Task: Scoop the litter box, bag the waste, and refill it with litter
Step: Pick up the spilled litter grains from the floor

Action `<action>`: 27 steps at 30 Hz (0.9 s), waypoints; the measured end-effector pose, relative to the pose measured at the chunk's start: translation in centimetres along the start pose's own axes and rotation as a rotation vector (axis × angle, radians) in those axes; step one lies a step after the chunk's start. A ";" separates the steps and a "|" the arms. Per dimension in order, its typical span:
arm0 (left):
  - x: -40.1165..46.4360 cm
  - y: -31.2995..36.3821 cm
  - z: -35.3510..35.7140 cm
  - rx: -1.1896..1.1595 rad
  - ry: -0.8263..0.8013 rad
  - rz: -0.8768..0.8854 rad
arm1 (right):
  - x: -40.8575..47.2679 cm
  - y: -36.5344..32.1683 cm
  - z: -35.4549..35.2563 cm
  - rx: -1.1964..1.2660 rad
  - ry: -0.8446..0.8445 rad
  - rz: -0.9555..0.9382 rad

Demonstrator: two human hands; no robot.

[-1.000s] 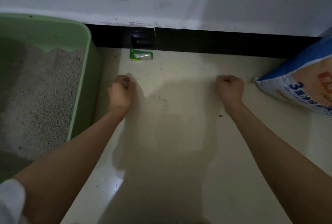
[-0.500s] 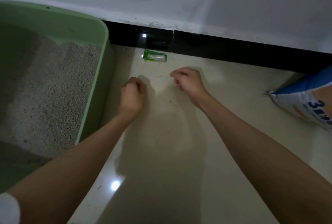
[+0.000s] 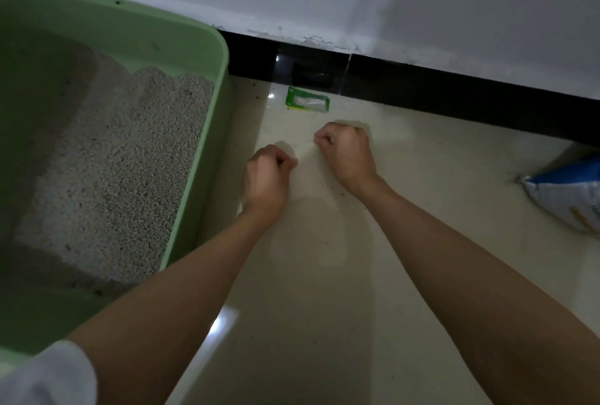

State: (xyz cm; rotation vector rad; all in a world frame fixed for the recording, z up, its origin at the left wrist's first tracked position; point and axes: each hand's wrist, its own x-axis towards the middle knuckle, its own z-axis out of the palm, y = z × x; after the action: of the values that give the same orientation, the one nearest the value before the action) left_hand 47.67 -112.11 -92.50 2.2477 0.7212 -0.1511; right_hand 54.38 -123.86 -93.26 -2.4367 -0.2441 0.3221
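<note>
Since the earlier frames, the right hand (image 3: 345,157) had been brought leftward from beside the litter bag (image 3: 566,198) to a position close to the left hand (image 3: 268,177), and the view had shifted so that more of the litter box (image 3: 181,44) was shown. Both hands were held over the floor (image 3: 422,177), just apart from each other, with the right hand slightly farther than the left. The fingers (image 3: 324,136) of the right hand were clenched, and those of the left hand were likewise curled shut; whether anything was pinched in either fist could not be told. The green litter box was located at the left, against the wall, with grey litter (image 3: 113,157) spread inside it. A small green packet (image 3: 307,103) was lying on the floor beside the black baseboard (image 3: 454,96), just beyond the hands. The blue and white litter bag was seen at the right edge, well apart from both hands. Scattered granules were visible on the floor around the hands.
</note>
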 end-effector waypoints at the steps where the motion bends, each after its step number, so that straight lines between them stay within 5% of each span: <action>1: -0.1 0.1 0.0 0.018 -0.009 -0.002 | 0.0 -0.1 0.0 -0.021 -0.002 -0.013; 8: -0.7 0.9 -0.4 0.207 -0.072 0.058 | 0.5 -0.7 0.1 -0.261 -0.070 -0.088; 13: -3.1 -0.2 -2.0 -0.227 -0.004 -0.068 | 0.1 -0.3 -0.6 0.165 0.099 0.146; 18: -6.3 -1.0 -3.0 -0.652 -0.018 -0.344 | -0.3 -0.6 -0.6 0.113 0.028 0.090; 27: -6.2 -3.0 -4.1 -0.380 -0.023 -0.399 | 0.0 -1.0 0.7 0.024 0.025 0.006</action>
State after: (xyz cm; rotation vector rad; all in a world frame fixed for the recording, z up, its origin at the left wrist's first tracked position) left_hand 40.44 -110.40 -89.57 1.7232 1.0825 -0.2114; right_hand 54.10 -122.67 -93.13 -2.4164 -0.2208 0.2957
